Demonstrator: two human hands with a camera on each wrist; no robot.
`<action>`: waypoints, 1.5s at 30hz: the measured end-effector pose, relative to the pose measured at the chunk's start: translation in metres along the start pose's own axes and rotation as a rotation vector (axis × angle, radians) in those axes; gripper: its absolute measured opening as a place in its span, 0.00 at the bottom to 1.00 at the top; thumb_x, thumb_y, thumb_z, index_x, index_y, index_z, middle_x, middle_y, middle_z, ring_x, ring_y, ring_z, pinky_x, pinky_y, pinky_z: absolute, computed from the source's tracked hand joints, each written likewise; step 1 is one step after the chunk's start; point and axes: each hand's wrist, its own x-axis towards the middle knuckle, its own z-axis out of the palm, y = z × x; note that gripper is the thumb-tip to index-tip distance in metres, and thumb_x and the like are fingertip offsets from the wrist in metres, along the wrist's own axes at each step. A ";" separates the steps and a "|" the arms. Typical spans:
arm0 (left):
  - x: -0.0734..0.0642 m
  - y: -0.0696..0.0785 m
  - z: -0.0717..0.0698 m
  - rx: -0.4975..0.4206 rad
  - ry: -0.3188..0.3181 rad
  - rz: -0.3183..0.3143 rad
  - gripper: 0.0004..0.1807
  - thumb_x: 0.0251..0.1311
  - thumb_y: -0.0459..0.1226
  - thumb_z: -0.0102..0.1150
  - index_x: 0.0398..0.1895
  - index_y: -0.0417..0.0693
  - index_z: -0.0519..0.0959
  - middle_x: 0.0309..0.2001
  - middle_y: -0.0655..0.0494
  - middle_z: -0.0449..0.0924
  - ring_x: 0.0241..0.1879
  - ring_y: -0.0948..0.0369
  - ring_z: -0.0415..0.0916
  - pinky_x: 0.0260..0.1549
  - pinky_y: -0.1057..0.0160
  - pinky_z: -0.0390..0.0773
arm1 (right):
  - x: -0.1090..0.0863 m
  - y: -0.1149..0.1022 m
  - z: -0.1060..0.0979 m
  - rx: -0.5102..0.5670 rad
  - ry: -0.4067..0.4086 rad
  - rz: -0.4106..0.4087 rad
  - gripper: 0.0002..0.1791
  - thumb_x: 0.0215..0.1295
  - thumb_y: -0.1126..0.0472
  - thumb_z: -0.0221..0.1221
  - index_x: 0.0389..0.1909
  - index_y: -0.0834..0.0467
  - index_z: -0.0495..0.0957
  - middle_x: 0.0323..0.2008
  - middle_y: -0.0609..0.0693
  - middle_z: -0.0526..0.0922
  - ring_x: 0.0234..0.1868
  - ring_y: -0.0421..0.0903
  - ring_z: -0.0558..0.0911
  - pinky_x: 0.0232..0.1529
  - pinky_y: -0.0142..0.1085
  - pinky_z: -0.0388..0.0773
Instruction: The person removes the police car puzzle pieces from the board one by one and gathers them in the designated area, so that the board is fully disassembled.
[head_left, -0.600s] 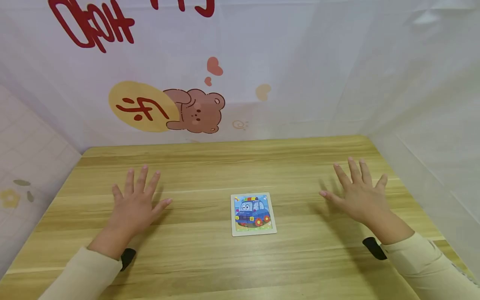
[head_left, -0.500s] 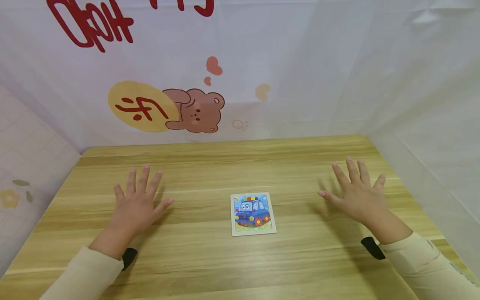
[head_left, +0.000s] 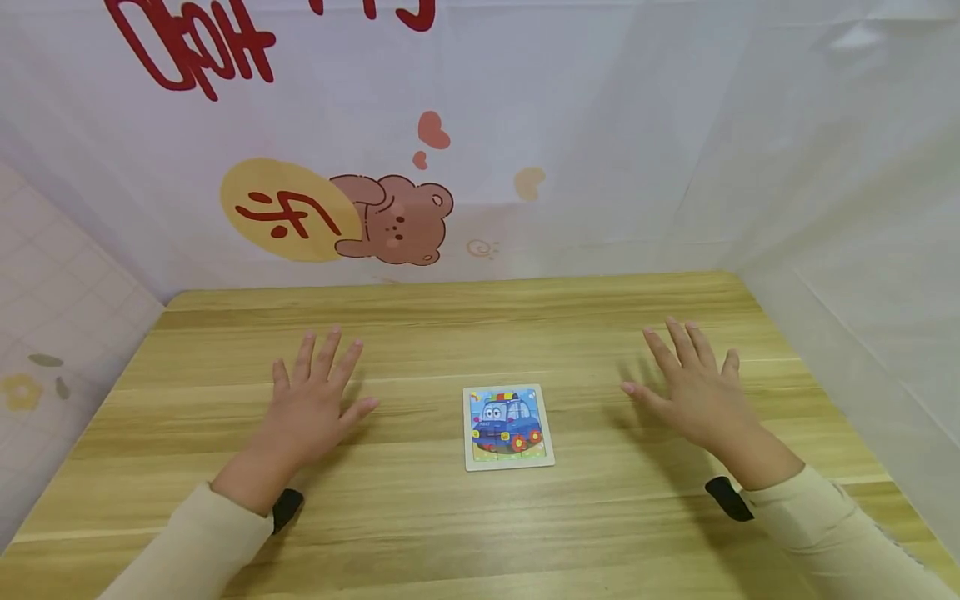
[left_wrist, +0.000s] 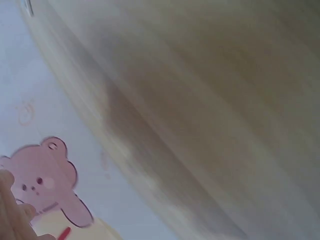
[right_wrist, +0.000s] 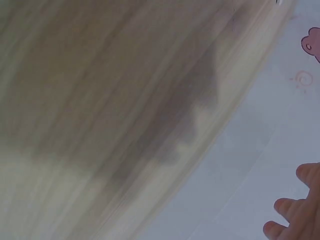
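Note:
A small picture puzzle (head_left: pixel 507 427) of a blue cartoon police car, set in a pale frame, lies flat on the wooden table in the head view. To its left, my left hand (head_left: pixel 309 412) is spread with fingers straight and holds nothing. On the other side, my right hand (head_left: pixel 701 400) is likewise spread, fingers apart, its thumb towards the puzzle. Neither hand touches the puzzle. In the left wrist view, part of the left hand (left_wrist: pixel 15 212) shows at the lower left edge; the right wrist view catches right-hand fingers (right_wrist: pixel 287 209) at the lower right.
The wood-grain table (head_left: pixel 480 533) ends at a white backdrop (head_left: pixel 615 150) with a printed bear (head_left: pixel 408 223) and red lettering. More pale cloth hangs at the left and right sides. A black band (head_left: pixel 729 500) is at the right wrist, another black piece (head_left: pixel 287 510) at the left.
Both hands have moved inward, towards the puzzle, the left one farther than the right. The puzzle has stayed in place, and the head view has shifted slightly.

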 end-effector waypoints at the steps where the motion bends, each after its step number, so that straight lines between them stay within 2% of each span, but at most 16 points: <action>1: 0.001 0.003 0.000 -0.003 0.000 0.007 0.44 0.67 0.59 0.46 0.77 0.49 0.46 0.77 0.43 0.32 0.74 0.39 0.26 0.59 0.24 0.36 | 0.001 -0.001 0.001 0.012 0.004 -0.008 0.49 0.66 0.29 0.43 0.77 0.54 0.42 0.76 0.63 0.37 0.75 0.63 0.34 0.56 0.78 0.34; 10: 0.009 0.029 0.004 -0.006 -0.006 0.095 0.44 0.65 0.57 0.51 0.77 0.50 0.48 0.77 0.44 0.36 0.75 0.41 0.28 0.61 0.26 0.38 | 0.007 -0.012 0.011 0.073 0.048 -0.062 0.45 0.68 0.33 0.46 0.76 0.55 0.48 0.75 0.63 0.44 0.75 0.63 0.42 0.59 0.75 0.41; 18: 0.008 0.054 0.008 -0.001 0.035 0.218 0.44 0.63 0.58 0.54 0.76 0.52 0.52 0.77 0.47 0.38 0.75 0.43 0.31 0.63 0.28 0.42 | 0.012 -0.022 0.017 0.131 0.108 -0.128 0.41 0.68 0.39 0.51 0.73 0.60 0.56 0.73 0.63 0.53 0.73 0.64 0.50 0.60 0.70 0.50; 28: 0.007 0.078 0.013 0.000 0.053 0.356 0.45 0.61 0.61 0.53 0.76 0.52 0.54 0.77 0.49 0.42 0.75 0.45 0.37 0.65 0.33 0.47 | 0.022 -0.036 0.027 0.202 0.146 -0.209 0.38 0.68 0.43 0.55 0.71 0.60 0.60 0.71 0.62 0.56 0.71 0.63 0.54 0.63 0.65 0.53; 33: 0.004 0.091 0.015 -0.035 0.011 0.429 0.44 0.62 0.60 0.53 0.76 0.53 0.53 0.77 0.50 0.42 0.75 0.47 0.37 0.67 0.36 0.48 | 0.026 -0.046 0.028 0.247 0.183 -0.249 0.36 0.66 0.47 0.58 0.69 0.61 0.64 0.69 0.62 0.60 0.70 0.63 0.57 0.64 0.63 0.55; 37: 0.001 0.101 0.017 -0.049 -0.048 0.491 0.44 0.63 0.60 0.52 0.76 0.53 0.53 0.77 0.50 0.41 0.76 0.48 0.36 0.68 0.39 0.48 | 0.029 -0.053 0.028 0.278 0.198 -0.277 0.34 0.65 0.50 0.60 0.68 0.61 0.65 0.68 0.62 0.63 0.69 0.62 0.60 0.65 0.61 0.56; 45: -0.003 0.111 0.024 0.036 -0.137 0.547 0.42 0.63 0.62 0.50 0.76 0.55 0.55 0.77 0.53 0.42 0.76 0.50 0.37 0.68 0.42 0.52 | 0.035 -0.070 0.031 0.334 0.149 -0.282 0.33 0.64 0.52 0.62 0.67 0.61 0.67 0.67 0.61 0.66 0.68 0.61 0.63 0.65 0.60 0.59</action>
